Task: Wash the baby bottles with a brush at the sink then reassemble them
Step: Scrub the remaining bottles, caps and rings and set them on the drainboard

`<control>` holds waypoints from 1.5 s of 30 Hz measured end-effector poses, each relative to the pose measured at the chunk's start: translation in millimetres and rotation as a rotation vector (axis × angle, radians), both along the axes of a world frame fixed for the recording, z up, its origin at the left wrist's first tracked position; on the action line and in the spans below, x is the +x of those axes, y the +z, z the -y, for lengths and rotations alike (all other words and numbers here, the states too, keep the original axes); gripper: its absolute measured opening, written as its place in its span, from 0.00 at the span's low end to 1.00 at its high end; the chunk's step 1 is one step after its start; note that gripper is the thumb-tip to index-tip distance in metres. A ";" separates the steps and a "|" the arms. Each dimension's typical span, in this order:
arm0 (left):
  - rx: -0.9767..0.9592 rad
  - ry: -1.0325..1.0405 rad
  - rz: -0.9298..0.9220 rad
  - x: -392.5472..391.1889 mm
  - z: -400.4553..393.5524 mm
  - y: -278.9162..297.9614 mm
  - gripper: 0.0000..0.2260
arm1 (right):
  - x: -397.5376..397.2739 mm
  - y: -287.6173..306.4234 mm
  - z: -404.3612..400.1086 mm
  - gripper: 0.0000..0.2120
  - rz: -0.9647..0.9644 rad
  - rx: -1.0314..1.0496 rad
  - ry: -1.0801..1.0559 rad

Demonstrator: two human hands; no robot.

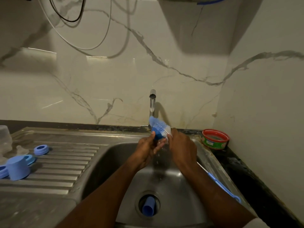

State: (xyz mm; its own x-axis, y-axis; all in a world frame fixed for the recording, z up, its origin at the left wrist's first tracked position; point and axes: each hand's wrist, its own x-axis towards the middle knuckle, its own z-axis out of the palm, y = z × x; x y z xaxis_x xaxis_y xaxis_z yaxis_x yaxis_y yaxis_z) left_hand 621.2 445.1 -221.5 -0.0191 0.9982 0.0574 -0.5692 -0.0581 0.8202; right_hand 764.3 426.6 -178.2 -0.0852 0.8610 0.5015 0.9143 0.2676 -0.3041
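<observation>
Over the sink basin [185, 191], my left hand [148, 150] grips a small dark blue bottle part [157, 135] under the running faucet [152, 102]. My right hand [182, 147] holds the bottle brush just below its blue-and-white bristle head [158, 125], which presses on the blue part. The brush's blue handle [222, 185] runs back under my right forearm. A blue cap [148, 207] lies in the drain. On the drainboard at the left sit a blue cap [18, 168], a blue ring [41, 149], a clear nipple [21, 149] and a clear bottle [5, 137].
A red and green tub [215, 139] stands on the dark counter to the right of the sink. Other blue rings [30, 158] lie beside the cap on the ridged drainboard [65, 162]. A marble wall rises behind, with cables hanging at the upper left.
</observation>
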 end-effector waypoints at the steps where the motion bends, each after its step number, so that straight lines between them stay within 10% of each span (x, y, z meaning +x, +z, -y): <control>1: -0.010 0.055 0.059 -1.6 -1.1 -0.2 0.18 | -1.5 -2.2 1.8 0.15 -0.010 -0.018 0.028; 45: -0.081 0.078 0.282 -3.0 2.2 2.9 0.17 | -3.2 -0.2 7.5 0.15 0.032 0.015 0.012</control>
